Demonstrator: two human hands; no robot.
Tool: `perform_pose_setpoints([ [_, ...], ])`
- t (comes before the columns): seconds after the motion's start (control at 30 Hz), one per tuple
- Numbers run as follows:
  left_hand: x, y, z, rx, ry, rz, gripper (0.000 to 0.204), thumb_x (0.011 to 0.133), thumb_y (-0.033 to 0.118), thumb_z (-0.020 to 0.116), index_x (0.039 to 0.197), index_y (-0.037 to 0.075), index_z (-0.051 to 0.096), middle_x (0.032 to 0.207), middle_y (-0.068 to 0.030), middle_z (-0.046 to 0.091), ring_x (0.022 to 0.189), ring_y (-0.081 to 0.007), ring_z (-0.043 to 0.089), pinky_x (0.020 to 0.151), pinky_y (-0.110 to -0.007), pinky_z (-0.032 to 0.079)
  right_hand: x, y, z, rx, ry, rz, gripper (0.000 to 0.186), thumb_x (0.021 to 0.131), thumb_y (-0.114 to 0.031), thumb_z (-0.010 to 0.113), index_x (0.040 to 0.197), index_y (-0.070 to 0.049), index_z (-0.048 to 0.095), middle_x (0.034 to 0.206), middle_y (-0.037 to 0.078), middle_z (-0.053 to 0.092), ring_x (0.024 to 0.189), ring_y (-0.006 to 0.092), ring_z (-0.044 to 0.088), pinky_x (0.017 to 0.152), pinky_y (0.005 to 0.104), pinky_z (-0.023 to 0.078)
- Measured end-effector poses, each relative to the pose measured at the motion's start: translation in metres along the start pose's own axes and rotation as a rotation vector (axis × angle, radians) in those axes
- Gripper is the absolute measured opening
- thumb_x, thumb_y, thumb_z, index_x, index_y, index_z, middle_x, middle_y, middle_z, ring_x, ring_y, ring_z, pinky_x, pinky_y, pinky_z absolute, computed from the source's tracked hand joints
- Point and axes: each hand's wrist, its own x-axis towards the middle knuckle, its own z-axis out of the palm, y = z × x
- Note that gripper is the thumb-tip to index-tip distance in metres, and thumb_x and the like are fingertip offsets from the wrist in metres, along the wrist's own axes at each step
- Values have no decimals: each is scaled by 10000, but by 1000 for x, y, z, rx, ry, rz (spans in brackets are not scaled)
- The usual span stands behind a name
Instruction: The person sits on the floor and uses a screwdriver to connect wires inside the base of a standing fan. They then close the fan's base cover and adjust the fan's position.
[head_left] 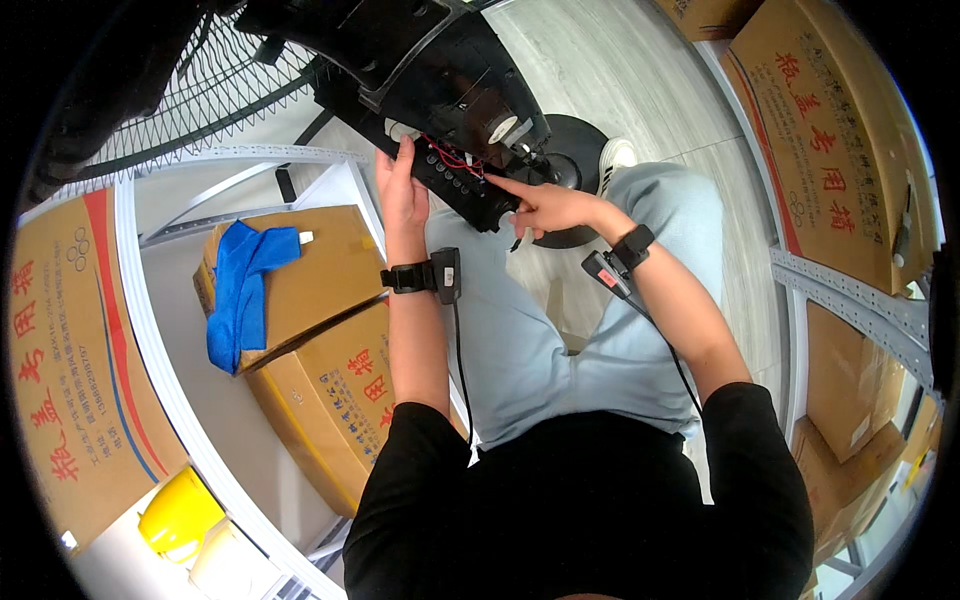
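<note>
A black control panel [445, 185] with a row of round buttons hangs loose below the black fan housing [430, 60]. Thin red wires [455, 157] run between the two. My left hand [402, 195] grips the panel's left end, its thumb up along the edge. At the other end is my right hand [555, 210], its index finger reaching over to the wires. Its other fingers are bent around the panel's lower corner, partly hidden. A round, pale part [503, 128] shows on the housing.
The fan's wire grille [210, 115] fills the upper left, and its round black base [590, 150] stands on the floor by my shoe. Metal shelves with cardboard boxes [830, 130] flank me. A blue cloth [245, 285] lies on a box; a yellow container [180, 515] sits lower left.
</note>
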Motion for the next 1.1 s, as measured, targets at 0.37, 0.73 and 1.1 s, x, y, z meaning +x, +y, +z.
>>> perform_pose_setpoints([
  [0.37,1,-1,-5,-35,-5,-21,369,1001,91,600,1353,43,503,1262,-70,614,1125,-198,607,967,-342,509,8,25,-4,314,232,-30,456,994,-164,511,1441,-71,510,889,41,733,669,67,597,623,230,497],
  [0.73,18,0,-3,61,4,-26,483,974,131,654,1402,23,459,1337,-95,577,1172,-217,583,1000,-353,476,-39,13,-43,48,746,117,259,889,-161,593,1056,-25,737,815,68,750,713,132,701,687,290,555],
  [1.1,17,-9,1,86,13,-27,470,969,83,641,1396,14,456,1340,-101,580,1208,-216,562,1034,-352,442,-22,-8,-81,282,950,-155,260,906,-107,557,1093,-25,719,866,42,734,752,93,661,721,249,532],
])
